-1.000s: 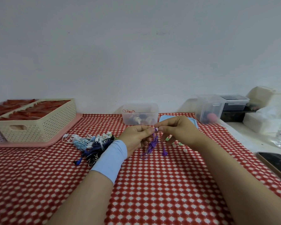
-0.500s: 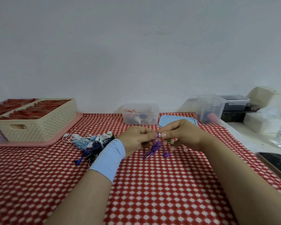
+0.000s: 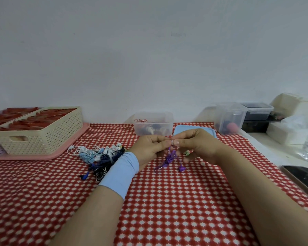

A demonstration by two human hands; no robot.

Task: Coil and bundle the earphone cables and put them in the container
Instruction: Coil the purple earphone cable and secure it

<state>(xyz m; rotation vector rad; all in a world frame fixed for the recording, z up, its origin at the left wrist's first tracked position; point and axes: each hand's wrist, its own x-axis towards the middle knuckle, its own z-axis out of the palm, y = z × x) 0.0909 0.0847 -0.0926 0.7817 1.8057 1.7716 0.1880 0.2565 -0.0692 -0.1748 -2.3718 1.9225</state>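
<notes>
step in hand: judged as binding; the coil looks gathered and its top is being secured, with nothing yet placed.
left hand [image 3: 152, 148]: thumb and fingertips pinch the top of the purple earphone cable [image 3: 169, 158], in front of the clear tub [image 3: 155, 115]; a light blue wristband [image 3: 121, 173] sits on the wrist.
right hand [image 3: 197, 146]: pinches the same top end, fingertips meeting those of the left; a small pale piece lies between them, too small to name.
purple earphone cable: hangs as a short bunch below both hands, in front of the clear tub, with one earbud [image 3: 182, 168] dangling lower, near the checked cloth [image 3: 167, 210].
next move: probably needs the tie closed tight while the loops are kept together, then a short carry forward into the clear tub.
clear tub: lidless; holds red rubber bands [image 3: 140, 120] near its left wall and a few bundled items, blurred through the plastic.
blue lid [image 3: 210, 132]: lies flat just right of the clear tub.
loose earphones [image 3: 100, 157]: a white, blue and dark heap, left of and nearer than the clear tub, not yet coiled.
cream basket [image 3: 48, 139]: well left of the clear tub, on a pink tray [image 3: 43, 157]; filled with red items.
tall clear box [image 3: 229, 118]: right of the clear tub; something pink inside.
</notes>
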